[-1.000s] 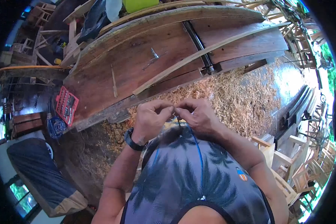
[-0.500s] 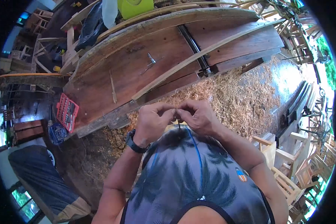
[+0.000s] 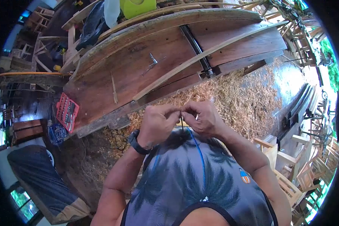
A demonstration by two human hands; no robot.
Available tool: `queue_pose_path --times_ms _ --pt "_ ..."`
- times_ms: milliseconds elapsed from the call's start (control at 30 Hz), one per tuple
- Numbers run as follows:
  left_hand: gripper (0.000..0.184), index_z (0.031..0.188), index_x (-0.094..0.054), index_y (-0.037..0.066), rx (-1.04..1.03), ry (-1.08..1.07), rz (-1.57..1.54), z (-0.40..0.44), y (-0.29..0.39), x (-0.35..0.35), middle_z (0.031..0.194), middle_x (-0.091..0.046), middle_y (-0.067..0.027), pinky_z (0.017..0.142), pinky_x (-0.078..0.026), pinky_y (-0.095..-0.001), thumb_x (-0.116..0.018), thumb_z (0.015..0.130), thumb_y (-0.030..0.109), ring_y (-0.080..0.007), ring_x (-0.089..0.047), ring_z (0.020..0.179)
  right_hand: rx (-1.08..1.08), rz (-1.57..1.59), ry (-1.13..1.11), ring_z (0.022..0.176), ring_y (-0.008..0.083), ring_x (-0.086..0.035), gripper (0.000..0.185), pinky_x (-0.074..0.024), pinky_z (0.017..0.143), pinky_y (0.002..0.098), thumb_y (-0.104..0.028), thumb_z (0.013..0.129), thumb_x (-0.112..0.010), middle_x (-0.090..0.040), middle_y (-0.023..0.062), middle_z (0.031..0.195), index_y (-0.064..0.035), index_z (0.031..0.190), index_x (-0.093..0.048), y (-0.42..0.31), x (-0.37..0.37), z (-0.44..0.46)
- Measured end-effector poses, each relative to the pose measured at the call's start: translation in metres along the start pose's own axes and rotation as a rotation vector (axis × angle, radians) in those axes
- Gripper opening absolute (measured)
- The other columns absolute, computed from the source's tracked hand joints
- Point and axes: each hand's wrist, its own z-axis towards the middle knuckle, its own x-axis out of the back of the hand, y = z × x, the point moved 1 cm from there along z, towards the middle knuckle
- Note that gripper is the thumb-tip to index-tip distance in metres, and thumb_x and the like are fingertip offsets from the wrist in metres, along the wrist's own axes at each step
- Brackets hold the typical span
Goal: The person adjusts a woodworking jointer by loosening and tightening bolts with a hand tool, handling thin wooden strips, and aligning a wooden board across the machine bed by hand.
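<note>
My left hand (image 3: 159, 122) and my right hand (image 3: 200, 117) meet fingertip to fingertip in front of my shirt. Both are closed in a pinch. A thin dark strand (image 3: 182, 123) hangs down from between the fingertips; whether it is a cord or a thin rod I cannot tell. The pinched end is hidden by the fingers. Beyond the hands lies a large wooden workbench (image 3: 98, 94), its near edge just past my fingers.
On the bench lie a long wooden strip (image 3: 177, 69), a black bar clamp (image 3: 196, 47), a small metal tool (image 3: 153, 58), a thin sliver (image 3: 114, 86) and an open red socket set (image 3: 67, 112). Wood shavings (image 3: 248, 98) cover the floor. Wooden frames (image 3: 290, 165) stand at right.
Both hands have shifted slightly, the left a little to the right and upward. They still pinch together at the strand, which now shows a little more clearly. The bench things stay put.
</note>
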Motion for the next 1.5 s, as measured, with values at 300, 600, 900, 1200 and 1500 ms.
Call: queue_pose_path --times_ms 300,600,900,1200,1500 --pt "0.015 0.090 -0.075 -0.001 0.014 0.076 0.003 -0.001 -0.002 -0.008 0.078 -0.073 -0.0160 0.063 -0.055 -0.0298 -0.069 0.083 0.012 -0.0165 -0.071 0.068 0.042 -0.041 0.119 0.062 0.0305 -0.069 0.007 -0.0539 0.058 0.0376 -0.009 0.084 -0.067 -0.068 0.0163 0.070 -0.0020 0.084 -0.068 -0.005 -0.003 -0.005" --pt "0.016 0.087 -0.073 -0.004 0.075 0.117 -0.023 -0.001 0.000 -0.016 0.073 -0.072 -0.0143 0.063 -0.055 -0.0303 -0.069 0.084 0.011 -0.0142 -0.069 0.067 0.000 -0.085 0.272 0.065 0.0373 -0.068 0.010 -0.0545 0.060 0.0434 -0.011 0.083 -0.068 -0.066 0.0186 0.070 -0.0028 0.078 -0.065 -0.004 -0.013 -0.012" --pt "0.017 0.100 -0.069 -0.006 0.283 -0.091 -0.358 0.006 -0.006 -0.007 0.091 -0.073 -0.0117 0.069 -0.060 -0.0294 -0.062 0.094 0.009 -0.0166 -0.071 0.079 -0.298 0.206 0.076 0.072 0.0209 -0.071 0.017 -0.0557 0.067 0.0337 -0.013 0.088 -0.066 -0.072 0.0171 0.079 0.0040 0.092 -0.069 0.003 -0.004 -0.009" --pt "0.015 0.099 -0.067 -0.001 0.543 -0.098 -0.598 0.019 -0.038 -0.003 0.087 -0.071 -0.0119 0.060 -0.059 -0.0279 -0.068 0.093 0.013 -0.0186 -0.071 0.074 -0.378 0.220 -0.156 0.075 0.0159 -0.068 0.023 -0.0546 0.071 0.0320 -0.017 0.089 -0.066 -0.073 0.0128 0.082 0.0044 0.095 -0.072 0.018 0.001 -0.004" --pt "0.018 0.101 -0.067 0.000 0.610 -0.146 -0.634 0.022 -0.056 -0.011 0.086 -0.071 -0.0090 0.057 -0.057 -0.0283 -0.071 0.092 0.015 -0.0168 -0.070 0.073 -0.558 0.368 -0.264 0.070 0.0107 -0.065 0.021 -0.0524 0.065 0.0261 -0.015 0.093 -0.065 -0.069 0.0060 0.077 0.0055 0.091 -0.070 0.036 -0.002 0.000"
